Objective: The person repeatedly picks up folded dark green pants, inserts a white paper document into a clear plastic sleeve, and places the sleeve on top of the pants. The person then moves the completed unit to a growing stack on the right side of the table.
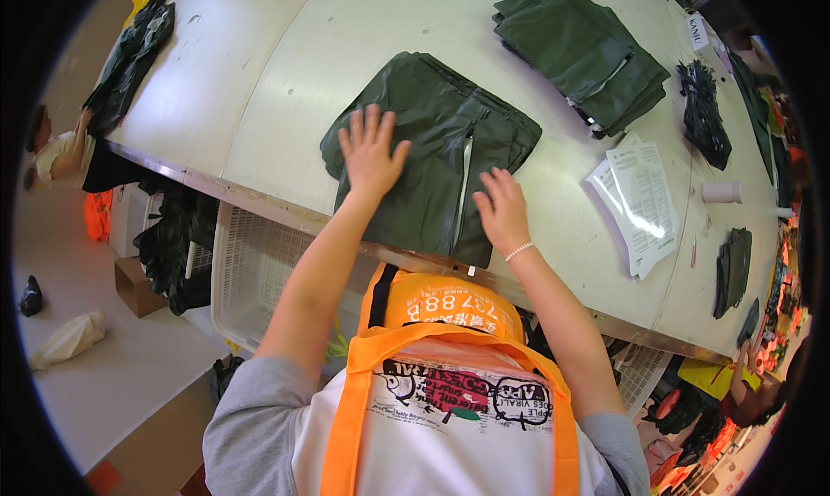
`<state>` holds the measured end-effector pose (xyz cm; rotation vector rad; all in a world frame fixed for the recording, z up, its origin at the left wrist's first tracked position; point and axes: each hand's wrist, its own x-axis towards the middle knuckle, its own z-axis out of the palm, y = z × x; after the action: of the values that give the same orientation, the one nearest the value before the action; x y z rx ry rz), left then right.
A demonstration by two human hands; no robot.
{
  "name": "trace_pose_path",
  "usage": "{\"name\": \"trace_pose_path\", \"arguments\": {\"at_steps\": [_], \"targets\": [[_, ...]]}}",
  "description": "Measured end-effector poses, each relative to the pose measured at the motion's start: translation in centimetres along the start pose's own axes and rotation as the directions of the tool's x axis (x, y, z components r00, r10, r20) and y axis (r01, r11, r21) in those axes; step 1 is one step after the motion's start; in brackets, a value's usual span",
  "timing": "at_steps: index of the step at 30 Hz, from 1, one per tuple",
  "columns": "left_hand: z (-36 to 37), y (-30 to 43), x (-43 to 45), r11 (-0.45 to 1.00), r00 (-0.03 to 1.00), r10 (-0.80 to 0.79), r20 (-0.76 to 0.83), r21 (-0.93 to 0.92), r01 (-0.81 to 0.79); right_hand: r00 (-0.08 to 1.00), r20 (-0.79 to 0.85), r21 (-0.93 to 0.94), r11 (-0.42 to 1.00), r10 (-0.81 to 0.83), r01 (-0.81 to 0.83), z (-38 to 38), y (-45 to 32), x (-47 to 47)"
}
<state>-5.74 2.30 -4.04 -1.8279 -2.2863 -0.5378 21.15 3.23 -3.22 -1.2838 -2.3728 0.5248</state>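
Observation:
Dark green garments (415, 172) lie folded in a pile at the near edge of the pale worktable, with a light strip along a zip opening on the right part of the top one. My left hand (371, 152) rests spread on the upper left of this pile, holding nothing. Over the pile's right edge, my right hand (502, 207) has its fingers apart and grips nothing; whether it touches the cloth is unclear. A second stack of dark green garments (577, 55) lies farther back to the right.
Printed sheets (639, 204), a bundle of black strips (703, 113), a white cylinder (721, 192) and small folded dark cloths (733, 272) lie on the right. A white plastic basket (243, 275) stands under the table edge. Other people are at the far left and far right.

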Motion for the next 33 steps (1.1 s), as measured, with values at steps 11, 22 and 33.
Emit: {"name": "trace_pose_path", "arguments": {"at_steps": [11,22,33], "targets": [[2.3,-0.5,-0.9,0.991,0.982,-0.102,0.156,-0.066,0.113,0.548,0.613,0.577,0.151,0.57,-0.803,1.4,-0.1,-7.3],[0.3,4.0,0.5,0.863,0.998,-0.052,-0.028,-0.504,0.031,0.688,-0.423,0.656,0.723,0.589,-0.216,-11.7,11.1,9.0],[1.9,9.1,-2.4,0.952,0.909,0.168,0.382,-0.302,-0.05,0.55,-0.269,0.693,0.555,0.791,-0.46,-16.6,26.5,9.2]]}}
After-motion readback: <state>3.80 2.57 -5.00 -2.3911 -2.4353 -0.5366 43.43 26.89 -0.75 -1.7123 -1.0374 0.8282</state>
